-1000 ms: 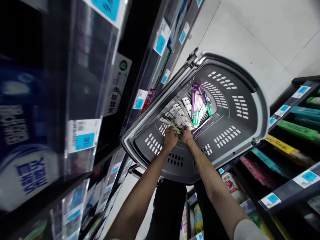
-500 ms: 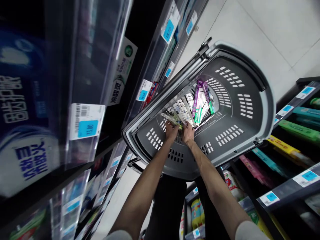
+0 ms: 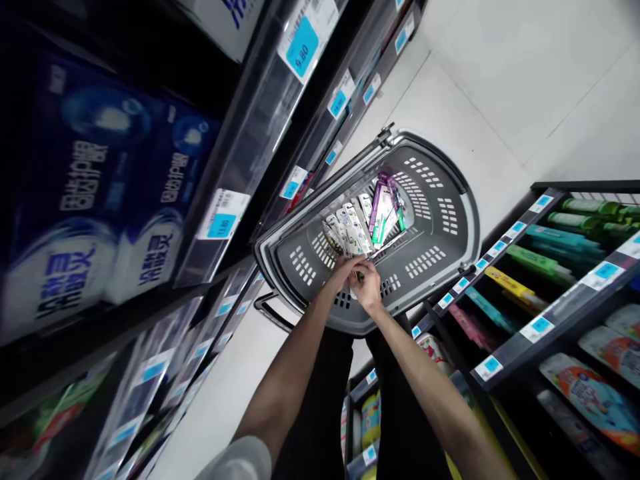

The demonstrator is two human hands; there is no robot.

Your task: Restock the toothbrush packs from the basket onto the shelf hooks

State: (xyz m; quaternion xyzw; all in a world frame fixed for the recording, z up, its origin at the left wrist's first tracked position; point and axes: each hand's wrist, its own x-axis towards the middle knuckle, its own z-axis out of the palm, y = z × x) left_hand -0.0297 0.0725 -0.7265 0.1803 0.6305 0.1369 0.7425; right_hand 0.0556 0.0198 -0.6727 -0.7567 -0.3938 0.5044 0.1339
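A dark grey shopping basket [image 3: 425, 257] sits below me, its pale grey rim tilted across the view. Inside lie several slim white packs [image 3: 353, 223] side by side, too small to read, which look like toothbrush packs. Beyond them is a heap of purple packs [image 3: 383, 193] and green-and-white packs [image 3: 379, 230]. Over the near side of the basket, my left hand [image 3: 346, 270] and my right hand [image 3: 367, 285] meet, fingers bent and closed together just short of the white packs. Whatever is between the fingers, if anything, is too small to make out.
Shelves with blue-and-white toothpaste boxes [image 3: 75, 193] and price tags [image 3: 223, 220] rise close on the left. On the right, a low shelf holds coloured packages [image 3: 515, 283] and bottles [image 3: 590, 205]. Pale floor tiles [image 3: 490, 87] stretch beyond the basket.
My hands have drawn back from the white packs towards me and come together. The basket appears smaller and further off, and the view has shifted, showing more of both shelves.
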